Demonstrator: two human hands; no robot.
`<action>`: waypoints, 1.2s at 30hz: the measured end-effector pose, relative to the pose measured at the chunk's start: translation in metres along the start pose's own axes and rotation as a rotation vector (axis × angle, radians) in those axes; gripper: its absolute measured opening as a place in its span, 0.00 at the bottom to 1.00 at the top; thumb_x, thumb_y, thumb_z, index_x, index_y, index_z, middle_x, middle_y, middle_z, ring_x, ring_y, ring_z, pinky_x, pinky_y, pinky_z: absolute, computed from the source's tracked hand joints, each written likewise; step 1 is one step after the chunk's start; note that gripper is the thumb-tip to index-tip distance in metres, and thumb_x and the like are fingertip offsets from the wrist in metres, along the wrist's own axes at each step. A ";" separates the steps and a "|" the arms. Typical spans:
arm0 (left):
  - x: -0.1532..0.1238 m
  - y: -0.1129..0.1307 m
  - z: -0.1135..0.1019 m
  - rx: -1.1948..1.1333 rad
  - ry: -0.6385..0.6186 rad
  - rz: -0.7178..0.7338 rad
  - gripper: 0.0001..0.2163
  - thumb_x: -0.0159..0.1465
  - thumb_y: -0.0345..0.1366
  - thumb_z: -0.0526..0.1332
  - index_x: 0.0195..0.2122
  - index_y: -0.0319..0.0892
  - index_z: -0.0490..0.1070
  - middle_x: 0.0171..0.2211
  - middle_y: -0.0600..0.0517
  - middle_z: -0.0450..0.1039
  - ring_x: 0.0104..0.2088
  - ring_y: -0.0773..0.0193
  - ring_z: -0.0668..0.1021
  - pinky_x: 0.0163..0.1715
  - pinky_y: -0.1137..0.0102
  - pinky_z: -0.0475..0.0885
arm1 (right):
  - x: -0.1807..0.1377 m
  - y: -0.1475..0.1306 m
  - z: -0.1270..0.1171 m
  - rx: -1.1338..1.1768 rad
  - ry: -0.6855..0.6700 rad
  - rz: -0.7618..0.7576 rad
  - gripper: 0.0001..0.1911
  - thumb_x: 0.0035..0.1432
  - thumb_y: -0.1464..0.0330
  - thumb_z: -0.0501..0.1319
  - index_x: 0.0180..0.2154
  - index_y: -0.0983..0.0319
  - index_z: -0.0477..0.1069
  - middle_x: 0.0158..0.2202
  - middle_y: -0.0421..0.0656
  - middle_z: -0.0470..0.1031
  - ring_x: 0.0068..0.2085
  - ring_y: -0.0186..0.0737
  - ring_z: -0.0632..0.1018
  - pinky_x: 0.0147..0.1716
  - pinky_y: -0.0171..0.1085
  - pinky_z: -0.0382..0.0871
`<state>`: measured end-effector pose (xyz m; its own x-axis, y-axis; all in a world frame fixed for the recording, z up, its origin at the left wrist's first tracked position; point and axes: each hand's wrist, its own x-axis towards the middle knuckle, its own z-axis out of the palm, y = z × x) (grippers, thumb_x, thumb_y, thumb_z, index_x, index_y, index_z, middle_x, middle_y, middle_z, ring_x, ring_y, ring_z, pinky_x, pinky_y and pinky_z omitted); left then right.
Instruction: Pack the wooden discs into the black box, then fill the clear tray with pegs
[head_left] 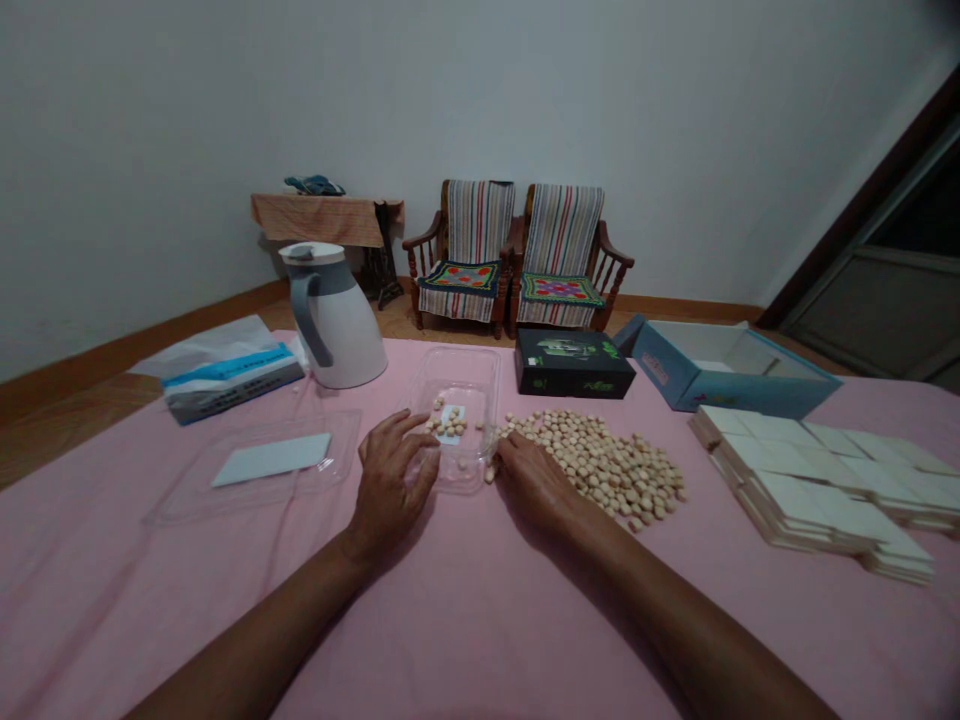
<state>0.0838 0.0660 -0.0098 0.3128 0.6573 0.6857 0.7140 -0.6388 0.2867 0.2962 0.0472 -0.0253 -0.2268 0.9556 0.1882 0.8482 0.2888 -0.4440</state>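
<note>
A clear plastic container [463, 476] lies in front of me with several small round wooden pieces [448, 424] and a white label in it. My left hand [396, 478] rests at its left side, fingers apart and holding nothing. On the other side, my right hand [531, 474] has its fingers curled down and pressed together. A pale wooden piece [490, 473] shows at those fingertips; what else they cover is hidden. Just beyond the right hand spreads a loose pile of similar wooden pieces [600, 455].
Left on the pink cloth [420, 640] are a clear lid [346, 440] with a white strip [271, 459], a tissue pack [232, 378] and a white-grey jug [349, 330]. Rightward sit a black box [574, 365], an open blue box [739, 385] and stacked pale wooden squares [814, 475].
</note>
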 end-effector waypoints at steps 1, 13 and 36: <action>0.000 0.000 0.000 -0.001 -0.001 0.000 0.07 0.65 0.36 0.54 0.39 0.44 0.71 0.50 0.46 0.72 0.57 0.52 0.66 0.55 0.52 0.60 | 0.000 0.001 -0.002 0.002 0.019 -0.008 0.09 0.58 0.76 0.51 0.37 0.61 0.67 0.38 0.44 0.69 0.39 0.37 0.69 0.37 0.35 0.58; 0.001 0.001 -0.001 0.002 0.005 0.001 0.08 0.65 0.36 0.53 0.39 0.43 0.71 0.50 0.45 0.71 0.57 0.52 0.66 0.54 0.51 0.61 | 0.017 -0.008 -0.052 0.833 0.315 -0.015 0.09 0.55 0.70 0.57 0.40 0.61 0.68 0.38 0.43 0.75 0.38 0.37 0.78 0.36 0.35 0.70; 0.000 0.001 0.000 -0.006 0.011 -0.003 0.08 0.65 0.37 0.53 0.39 0.44 0.71 0.50 0.46 0.72 0.57 0.52 0.67 0.54 0.52 0.61 | 0.011 0.006 -0.056 0.038 0.257 -0.019 0.08 0.52 0.77 0.57 0.34 0.63 0.71 0.33 0.44 0.72 0.33 0.35 0.72 0.35 0.34 0.64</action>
<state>0.0842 0.0655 -0.0091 0.3034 0.6549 0.6921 0.7111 -0.6391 0.2930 0.3257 0.0563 0.0226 -0.1094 0.9052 0.4106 0.8252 0.3130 -0.4701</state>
